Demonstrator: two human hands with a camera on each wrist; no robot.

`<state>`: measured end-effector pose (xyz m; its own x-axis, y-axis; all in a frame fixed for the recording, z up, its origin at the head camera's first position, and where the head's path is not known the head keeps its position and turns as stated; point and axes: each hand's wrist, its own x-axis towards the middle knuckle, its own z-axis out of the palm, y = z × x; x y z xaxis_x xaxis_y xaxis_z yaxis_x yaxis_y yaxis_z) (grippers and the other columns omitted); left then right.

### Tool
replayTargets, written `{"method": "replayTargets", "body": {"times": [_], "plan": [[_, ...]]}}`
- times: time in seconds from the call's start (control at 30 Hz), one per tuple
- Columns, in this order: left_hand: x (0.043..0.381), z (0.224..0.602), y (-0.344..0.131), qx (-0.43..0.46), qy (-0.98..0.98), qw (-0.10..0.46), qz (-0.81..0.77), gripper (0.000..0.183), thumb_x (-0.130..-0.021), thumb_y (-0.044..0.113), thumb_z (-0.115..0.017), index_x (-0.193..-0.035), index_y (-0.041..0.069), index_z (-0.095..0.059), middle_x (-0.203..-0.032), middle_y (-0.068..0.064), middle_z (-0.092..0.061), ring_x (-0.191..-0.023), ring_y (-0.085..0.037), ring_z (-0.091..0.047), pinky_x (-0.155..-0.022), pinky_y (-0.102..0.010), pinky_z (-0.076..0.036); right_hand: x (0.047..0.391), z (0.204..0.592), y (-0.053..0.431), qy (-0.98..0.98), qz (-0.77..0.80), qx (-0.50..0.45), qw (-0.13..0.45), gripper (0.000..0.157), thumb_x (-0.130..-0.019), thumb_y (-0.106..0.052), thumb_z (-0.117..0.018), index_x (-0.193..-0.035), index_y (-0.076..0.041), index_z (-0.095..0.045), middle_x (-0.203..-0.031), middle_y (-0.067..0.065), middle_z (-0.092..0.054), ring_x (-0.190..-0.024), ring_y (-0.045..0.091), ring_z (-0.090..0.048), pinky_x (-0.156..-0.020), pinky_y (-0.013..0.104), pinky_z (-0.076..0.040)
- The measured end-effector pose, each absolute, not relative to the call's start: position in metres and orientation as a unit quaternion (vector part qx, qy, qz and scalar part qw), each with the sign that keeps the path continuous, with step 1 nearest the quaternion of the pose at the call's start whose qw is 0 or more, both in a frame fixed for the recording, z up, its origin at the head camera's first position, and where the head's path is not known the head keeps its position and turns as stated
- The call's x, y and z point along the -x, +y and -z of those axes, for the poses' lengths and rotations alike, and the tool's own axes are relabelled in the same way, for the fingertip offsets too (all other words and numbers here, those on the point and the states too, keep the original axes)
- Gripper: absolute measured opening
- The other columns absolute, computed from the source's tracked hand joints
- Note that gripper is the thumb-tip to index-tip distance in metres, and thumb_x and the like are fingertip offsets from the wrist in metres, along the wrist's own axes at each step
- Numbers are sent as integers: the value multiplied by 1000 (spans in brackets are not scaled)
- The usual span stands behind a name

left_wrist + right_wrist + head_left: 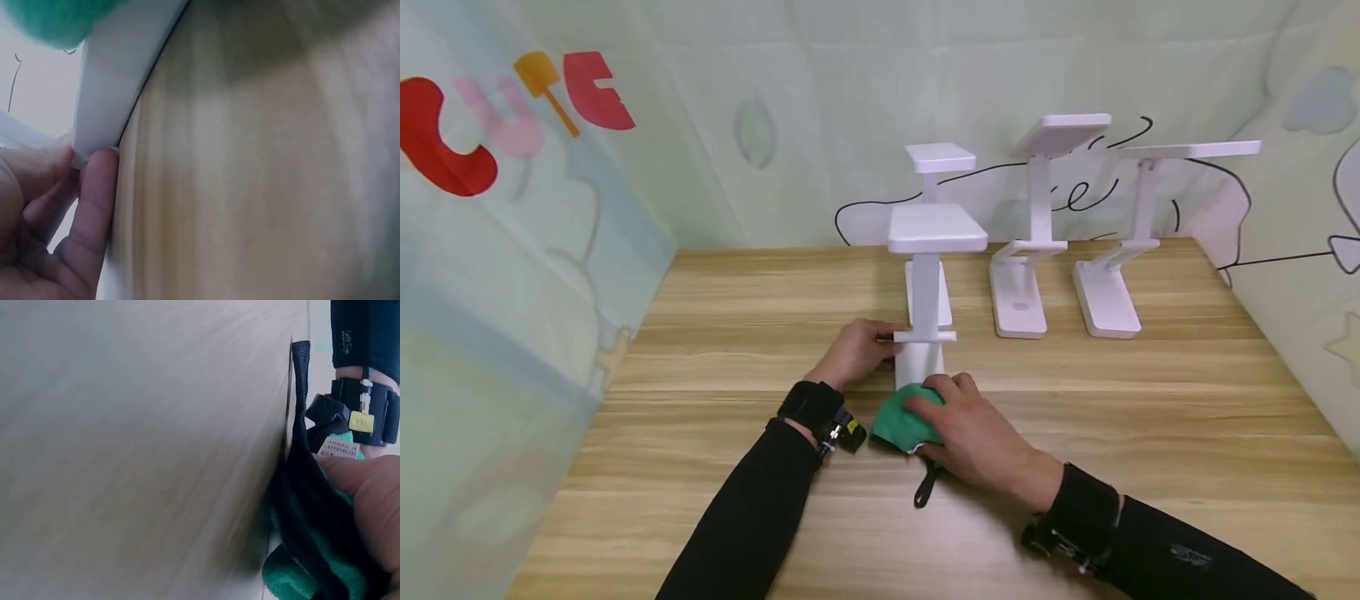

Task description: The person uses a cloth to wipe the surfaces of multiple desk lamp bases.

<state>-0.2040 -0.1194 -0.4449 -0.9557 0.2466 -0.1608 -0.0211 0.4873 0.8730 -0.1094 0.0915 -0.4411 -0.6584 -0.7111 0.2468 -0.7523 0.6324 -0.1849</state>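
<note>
The nearest white folding desk lamp stands on the wooden table, its flat head above its stem and base. At the base's left side, my left hand pinches it near the stem; in the left wrist view the thumb and fingers meet at the end of the white base. My right hand grips a green cloth with black edging and a black hanging loop. The cloth lies against the front end of the base and hides it. A white label shows on the cloth in the right wrist view.
Directly behind the nearest lamp stands another white lamp, partly hidden. Two more, a middle lamp and a right lamp, stand to the right near the back edge. Printed fabric walls enclose the wooden table at the back and sides.
</note>
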Motion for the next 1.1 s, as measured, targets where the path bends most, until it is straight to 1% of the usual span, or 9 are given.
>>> {"method": "replayTargets", "body": {"times": [0.1, 0.27, 0.37, 0.5, 0.67, 0.8, 0.87, 0.93, 1.1], "plan": [[204, 445, -119, -66, 852, 133, -502, 28, -93, 12, -64, -120, 15, -69, -119, -10, -66, -85, -15, -67, -67, -28, -58, 109, 441, 98, -897, -149, -411, 66, 56, -75, -32, -81, -126, -24, -60, -124, 8, -51, -100, 26, -45, -78, 36, -49], [204, 446, -118, -62, 845, 136, -513, 28, -92, 10, -64, -119, 15, -69, -119, -10, -65, -88, -17, -66, -68, -27, -58, 105, 439, 117, -893, -167, -413, 64, 50, -75, -23, -81, -122, -24, -64, -125, 10, -53, -102, 24, -48, -83, 39, -49], [204, 445, -117, -60, 842, 138, -518, 28, -92, 8, -64, -119, 14, -69, -119, -10, -65, -91, -17, -66, -68, -26, -58, 106, 434, 132, -896, -175, -405, 52, 47, -75, -21, -81, -120, -22, -66, -123, 11, -54, -103, 24, -51, -84, 40, -50], [204, 445, -117, -58, 840, 142, -520, 30, -92, 8, -64, -121, 14, -68, -120, -10, -65, -93, -17, -66, -68, -26, -58, 113, 419, 145, -909, -159, -380, 56, 45, -74, -18, -81, -118, -16, -68, -118, 15, -58, -100, 29, -55, -81, 43, -52], [204, 447, -121, -59, 841, 137, -521, 30, -92, 10, -64, -121, 17, -69, -122, -8, -66, -92, -15, -66, -69, -27, -58, 127, 401, 129, -928, -184, -315, 80, 49, -81, -23, -74, -127, -13, -62, -121, 21, -56, -103, 35, -54, -83, 51, -49], [204, 449, -123, -72, 856, 118, -499, 30, -92, 9, -64, -118, 21, -70, -121, -5, -67, -91, -15, -65, -67, -27, -57, 142, 408, 103, -936, -212, -273, 61, 49, -88, -30, -68, -131, -9, -59, -125, 25, -55, -110, 37, -53, -87, 54, -48], [204, 449, -124, -80, 870, 105, -476, 29, -91, 11, -65, -117, 24, -71, -120, -3, -68, -90, -13, -64, -67, -26, -56, 145, 417, 94, -939, -209, -267, 52, 48, -89, -31, -66, -130, -7, -60, -125, 27, -56, -113, 38, -52, -89, 54, -47], [204, 449, -123, -84, 876, 101, -464, 29, -91, 14, -66, -118, 24, -71, -119, -1, -68, -88, -12, -63, -67, -25, -54, 144, 423, 89, -939, -200, -276, 51, 44, -89, -30, -66, -126, -6, -63, -121, 27, -58, -112, 37, -52, -90, 53, -46], [203, 447, -119, -68, 851, 123, -506, 28, -91, 14, -66, -119, 18, -70, -119, -7, -67, -81, -13, -67, -68, -27, -57, 124, 423, 93, -928, -192, -317, 38, 36, -84, -24, -68, -117, -10, -70, -112, 19, -60, -100, 29, -54, -85, 47, -47]]}}
